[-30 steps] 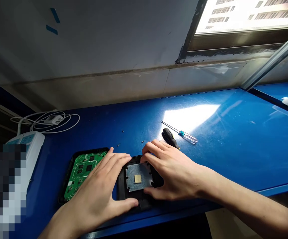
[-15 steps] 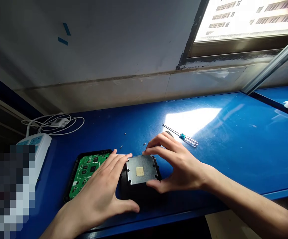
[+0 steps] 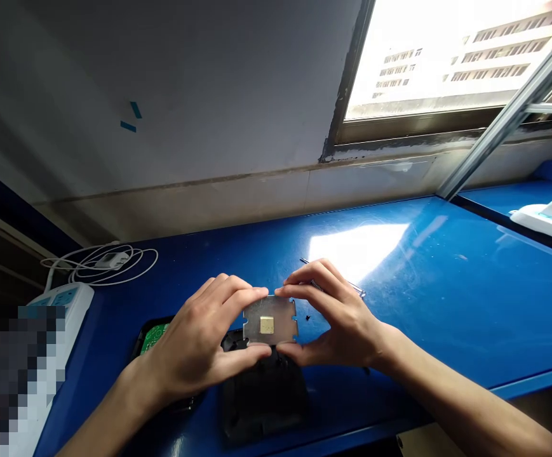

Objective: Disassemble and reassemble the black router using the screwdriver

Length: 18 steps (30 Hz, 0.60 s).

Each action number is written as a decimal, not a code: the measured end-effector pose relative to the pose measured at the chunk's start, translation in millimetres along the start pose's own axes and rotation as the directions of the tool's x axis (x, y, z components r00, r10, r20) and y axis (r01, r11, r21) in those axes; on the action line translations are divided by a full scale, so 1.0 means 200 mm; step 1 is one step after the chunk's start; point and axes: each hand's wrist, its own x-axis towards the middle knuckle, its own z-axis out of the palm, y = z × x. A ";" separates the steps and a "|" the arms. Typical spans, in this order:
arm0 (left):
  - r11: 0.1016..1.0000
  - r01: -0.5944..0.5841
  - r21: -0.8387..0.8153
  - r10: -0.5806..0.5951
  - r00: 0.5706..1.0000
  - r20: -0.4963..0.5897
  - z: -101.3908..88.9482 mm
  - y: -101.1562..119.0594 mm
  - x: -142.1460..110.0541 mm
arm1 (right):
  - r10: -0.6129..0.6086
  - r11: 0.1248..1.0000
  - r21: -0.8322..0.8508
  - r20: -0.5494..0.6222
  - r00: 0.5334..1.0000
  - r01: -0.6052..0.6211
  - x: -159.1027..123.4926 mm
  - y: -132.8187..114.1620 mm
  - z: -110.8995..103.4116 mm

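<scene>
A thin metal plate (image 3: 281, 317) with notched edges and a small yellowish square pad is held between both hands. My left hand (image 3: 209, 333) pinches its left side, fingertips on the far edge and thumb on the near edge. My right hand (image 3: 337, 317) grips the right side the same way. Beneath and nearer to me lies a black plastic housing (image 3: 263, 400), apart from most of the plate. Left of it, a green circuit board (image 3: 152, 336) in a black shell is mostly covered by my left hand and forearm.
A screwdriver (image 3: 356, 289) lies beyond my right hand, largely hidden. A small dark screw (image 3: 308, 317) rests on the blue table (image 3: 447, 285). At left are a white power strip (image 3: 78, 304) and a coiled white cable (image 3: 135, 270). A metal post (image 3: 485, 139) stands at back right.
The metal plate has come up off the black housing. My left hand has closed onto the plate's left side, where it was open beside it. The view has tilted upward.
</scene>
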 end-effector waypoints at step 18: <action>0.995 -0.085 0.045 0.093 0.970 -0.225 0.02 -0.03 -0.08 | 0.025 0.999 0.037 0.133 0.991 -0.030 -0.04 -0.01 0.02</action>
